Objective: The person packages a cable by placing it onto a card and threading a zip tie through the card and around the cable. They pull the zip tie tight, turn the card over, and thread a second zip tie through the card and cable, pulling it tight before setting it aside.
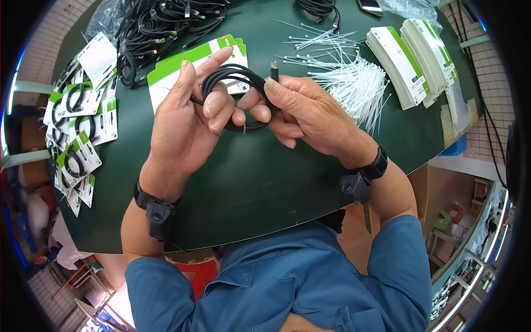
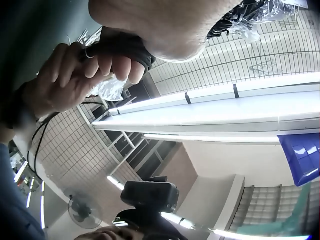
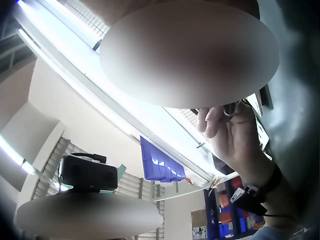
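Over the table, a coiled black braided cable [image 1: 235,70] is held between both hands in the head view. My left hand [image 1: 185,124] grips the left side of the coil, with middle fingers curled round it and thumb and index finger raised. Thumb and fingers of my right hand [image 1: 318,113] pinch the coil's right side. A cable plug [image 1: 274,71] sticks up beside the right thumb, its metal tip showing. In the left wrist view the dark coil [image 2: 122,46] lies across the fingers. A blurred shape hides most of the coil in the right wrist view.
White cable ties [image 1: 354,88] lie in a loose pile beyond the right hand. Stacks of printed cards [image 1: 395,66] stand at the right. Blank-backed green-topped cards [image 1: 160,83] lie behind the left hand, carded cables [image 1: 77,138] at the left, bundled black cables [image 1: 166,25] at the back.
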The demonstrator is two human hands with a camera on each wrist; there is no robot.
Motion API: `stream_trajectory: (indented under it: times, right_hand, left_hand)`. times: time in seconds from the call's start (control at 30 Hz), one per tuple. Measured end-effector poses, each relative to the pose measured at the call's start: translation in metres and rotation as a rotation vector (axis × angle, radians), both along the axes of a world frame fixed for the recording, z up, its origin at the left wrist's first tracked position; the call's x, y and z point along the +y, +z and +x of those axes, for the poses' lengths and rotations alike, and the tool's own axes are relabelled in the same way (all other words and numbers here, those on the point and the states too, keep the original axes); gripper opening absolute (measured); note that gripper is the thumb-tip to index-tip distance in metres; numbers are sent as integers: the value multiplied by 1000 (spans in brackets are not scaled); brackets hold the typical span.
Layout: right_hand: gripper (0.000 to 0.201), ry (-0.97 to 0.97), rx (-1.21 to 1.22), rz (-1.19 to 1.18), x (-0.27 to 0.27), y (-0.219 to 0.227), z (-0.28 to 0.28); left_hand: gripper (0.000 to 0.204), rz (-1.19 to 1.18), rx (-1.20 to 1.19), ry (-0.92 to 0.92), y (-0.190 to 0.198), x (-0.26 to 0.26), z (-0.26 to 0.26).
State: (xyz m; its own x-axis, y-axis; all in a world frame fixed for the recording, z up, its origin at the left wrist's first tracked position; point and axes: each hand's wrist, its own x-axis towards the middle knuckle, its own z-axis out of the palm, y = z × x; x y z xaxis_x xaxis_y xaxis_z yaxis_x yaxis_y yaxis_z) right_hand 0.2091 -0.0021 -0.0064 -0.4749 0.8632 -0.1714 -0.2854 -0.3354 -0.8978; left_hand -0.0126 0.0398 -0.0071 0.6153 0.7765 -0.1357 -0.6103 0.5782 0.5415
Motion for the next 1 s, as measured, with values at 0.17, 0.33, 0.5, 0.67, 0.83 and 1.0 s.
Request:
stream_trajectory:
  times: [0.17,0.33,0.5,0.67,0.83,1.0]
  right_hand:
    - [47,30,-2,8,-2,0,1]
    - [44,100,-303,190,0,4,3]
    - [41,211,-359,279,3,-7,10]
    - [35,385,-422,260,4,4,14]
    - [28,294,-589,283,0,2,4]
    - [32,328,-571,259,7,4,10]
  left_hand:
    - [64,307,459,-7,18,0,-3]
    - [64,526,739,-34,13,-2,0]
    - [65,742,985,-102,13,-5,6]
    - [73,514,851,-122,18,-10,7]
    - [70,413,637,-152,9,-10,8]
    - [40,949,1139,-78,1,-4,6]
